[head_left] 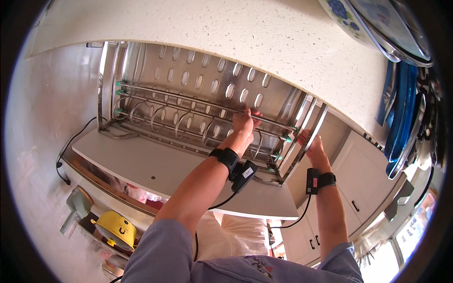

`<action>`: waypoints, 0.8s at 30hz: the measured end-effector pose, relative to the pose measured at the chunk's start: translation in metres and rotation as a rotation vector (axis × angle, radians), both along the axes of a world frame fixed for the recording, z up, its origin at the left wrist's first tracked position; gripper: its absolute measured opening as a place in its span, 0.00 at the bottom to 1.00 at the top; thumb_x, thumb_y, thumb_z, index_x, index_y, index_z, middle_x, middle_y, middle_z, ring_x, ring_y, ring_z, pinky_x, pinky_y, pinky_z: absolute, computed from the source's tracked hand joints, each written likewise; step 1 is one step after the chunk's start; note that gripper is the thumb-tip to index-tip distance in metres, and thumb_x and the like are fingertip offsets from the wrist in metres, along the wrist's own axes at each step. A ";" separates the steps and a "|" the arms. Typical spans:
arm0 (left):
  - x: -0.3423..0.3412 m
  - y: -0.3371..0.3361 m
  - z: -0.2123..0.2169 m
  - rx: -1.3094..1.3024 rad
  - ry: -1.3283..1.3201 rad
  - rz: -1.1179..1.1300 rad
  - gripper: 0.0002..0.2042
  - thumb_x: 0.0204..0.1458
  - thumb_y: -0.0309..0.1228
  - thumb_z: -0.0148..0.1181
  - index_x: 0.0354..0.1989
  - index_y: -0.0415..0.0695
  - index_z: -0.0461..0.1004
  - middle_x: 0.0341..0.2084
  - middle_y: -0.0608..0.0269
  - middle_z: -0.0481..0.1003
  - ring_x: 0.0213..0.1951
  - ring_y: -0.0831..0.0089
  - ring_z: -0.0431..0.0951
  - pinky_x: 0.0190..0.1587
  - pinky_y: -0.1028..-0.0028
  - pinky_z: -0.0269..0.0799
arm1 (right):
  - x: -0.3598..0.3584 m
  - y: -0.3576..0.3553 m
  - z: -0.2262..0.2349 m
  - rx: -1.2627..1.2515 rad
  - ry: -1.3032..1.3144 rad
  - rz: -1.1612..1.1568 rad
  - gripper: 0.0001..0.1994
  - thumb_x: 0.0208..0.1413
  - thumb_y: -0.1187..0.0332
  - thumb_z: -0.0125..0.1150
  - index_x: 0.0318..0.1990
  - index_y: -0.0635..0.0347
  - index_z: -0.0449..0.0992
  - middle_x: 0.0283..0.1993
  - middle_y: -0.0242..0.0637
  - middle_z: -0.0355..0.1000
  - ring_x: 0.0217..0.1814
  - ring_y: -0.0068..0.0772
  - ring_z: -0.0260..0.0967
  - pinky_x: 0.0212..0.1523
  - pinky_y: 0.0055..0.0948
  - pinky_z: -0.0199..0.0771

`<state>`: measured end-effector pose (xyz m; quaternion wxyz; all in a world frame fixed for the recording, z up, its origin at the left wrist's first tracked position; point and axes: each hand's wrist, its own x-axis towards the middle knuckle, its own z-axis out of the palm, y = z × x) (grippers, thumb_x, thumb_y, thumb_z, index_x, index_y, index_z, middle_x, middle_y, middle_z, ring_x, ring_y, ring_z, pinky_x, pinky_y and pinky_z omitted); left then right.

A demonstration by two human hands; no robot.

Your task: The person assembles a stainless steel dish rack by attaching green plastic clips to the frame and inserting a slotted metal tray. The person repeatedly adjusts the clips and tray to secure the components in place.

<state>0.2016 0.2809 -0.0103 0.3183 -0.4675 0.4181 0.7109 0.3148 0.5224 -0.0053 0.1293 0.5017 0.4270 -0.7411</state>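
Arms raised overhead, we have our left hand [244, 121] with fingers curled around a rail of the steel dish rack [198, 101] in the open cabinet. Our right hand [313, 147] is pressed against the rack's right end frame; how firmly it grips, we cannot tell. The rack's wire slots hold no dishes.

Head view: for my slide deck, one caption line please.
Left hand grips a rail of the perforated stainless-steel dish rack; right hand holds its side frame.
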 end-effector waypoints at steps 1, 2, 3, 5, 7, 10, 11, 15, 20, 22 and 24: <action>0.000 0.000 -0.001 -0.011 0.001 0.015 0.10 0.59 0.32 0.42 0.31 0.41 0.68 0.26 0.62 0.75 0.27 0.72 0.77 0.24 0.77 0.73 | -0.004 -0.003 0.003 0.001 -0.002 -0.019 0.08 0.55 0.74 0.46 0.34 0.73 0.69 0.27 0.42 0.69 0.33 0.44 0.73 0.34 0.32 0.76; 0.001 0.001 -0.002 -0.018 0.001 0.024 0.10 0.59 0.32 0.42 0.31 0.41 0.68 0.26 0.62 0.75 0.27 0.72 0.77 0.24 0.77 0.73 | -0.002 -0.001 0.002 -0.008 0.004 -0.019 0.08 0.55 0.74 0.46 0.35 0.73 0.68 0.28 0.42 0.69 0.33 0.44 0.73 0.33 0.32 0.76; 0.001 0.002 -0.002 -0.024 0.001 0.034 0.10 0.59 0.32 0.42 0.30 0.41 0.68 0.25 0.62 0.75 0.27 0.72 0.77 0.24 0.77 0.73 | 0.000 0.000 0.001 -0.018 0.010 -0.020 0.09 0.55 0.74 0.46 0.35 0.73 0.68 0.28 0.42 0.69 0.33 0.44 0.73 0.33 0.32 0.76; 0.001 0.002 -0.003 -0.026 0.004 0.018 0.10 0.59 0.32 0.42 0.31 0.41 0.68 0.25 0.63 0.74 0.27 0.73 0.76 0.24 0.77 0.72 | -0.002 -0.001 0.002 0.010 -0.010 -0.006 0.09 0.56 0.74 0.45 0.36 0.73 0.68 0.28 0.42 0.69 0.33 0.43 0.73 0.32 0.32 0.76; 0.002 0.000 -0.004 -0.035 -0.004 0.021 0.09 0.59 0.32 0.42 0.32 0.41 0.67 0.25 0.63 0.74 0.27 0.73 0.76 0.24 0.77 0.72 | -0.008 -0.009 0.005 0.083 -0.061 0.022 0.09 0.56 0.74 0.44 0.38 0.73 0.67 0.28 0.41 0.69 0.32 0.42 0.73 0.30 0.31 0.75; 0.001 0.005 -0.002 -0.033 -0.031 0.012 0.09 0.59 0.32 0.42 0.33 0.42 0.66 0.25 0.63 0.74 0.26 0.74 0.76 0.23 0.77 0.71 | 0.007 0.006 -0.007 0.037 -0.055 -0.013 0.10 0.56 0.73 0.44 0.39 0.73 0.67 0.27 0.40 0.69 0.29 0.37 0.71 0.28 0.30 0.74; 0.001 0.005 -0.003 -0.044 -0.037 0.005 0.09 0.59 0.32 0.42 0.33 0.43 0.66 0.25 0.64 0.74 0.25 0.74 0.75 0.23 0.77 0.70 | 0.006 0.004 -0.007 0.058 -0.054 -0.001 0.09 0.56 0.73 0.45 0.39 0.72 0.67 0.27 0.39 0.69 0.28 0.35 0.71 0.28 0.29 0.74; -0.001 0.005 -0.004 -0.087 -0.060 -0.063 0.10 0.61 0.32 0.39 0.35 0.40 0.65 0.28 0.61 0.74 0.29 0.70 0.77 0.28 0.75 0.74 | 0.006 0.001 -0.006 0.082 -0.055 0.087 0.06 0.54 0.73 0.47 0.32 0.68 0.66 0.25 0.36 0.66 0.33 0.39 0.72 0.35 0.30 0.75; -0.001 0.006 -0.007 -0.105 -0.082 -0.051 0.09 0.61 0.32 0.39 0.38 0.42 0.65 0.28 0.62 0.74 0.29 0.71 0.77 0.25 0.76 0.74 | 0.003 -0.006 -0.008 0.067 -0.065 0.014 0.06 0.53 0.73 0.46 0.28 0.66 0.65 0.23 0.35 0.64 0.38 0.45 0.73 0.44 0.35 0.75; -0.001 0.008 -0.008 -0.114 -0.083 -0.054 0.09 0.61 0.32 0.39 0.40 0.43 0.66 0.28 0.62 0.74 0.29 0.71 0.77 0.26 0.76 0.74 | 0.007 -0.004 -0.010 0.054 -0.033 0.037 0.07 0.54 0.72 0.45 0.28 0.67 0.64 0.24 0.36 0.64 0.39 0.46 0.72 0.46 0.36 0.75; 0.000 0.010 -0.008 -0.120 -0.088 -0.067 0.09 0.61 0.33 0.39 0.41 0.44 0.66 0.28 0.62 0.74 0.29 0.72 0.77 0.27 0.75 0.74 | 0.015 -0.002 -0.016 -0.002 -0.003 -0.047 0.08 0.55 0.71 0.44 0.28 0.67 0.64 0.23 0.36 0.64 0.39 0.46 0.72 0.48 0.38 0.74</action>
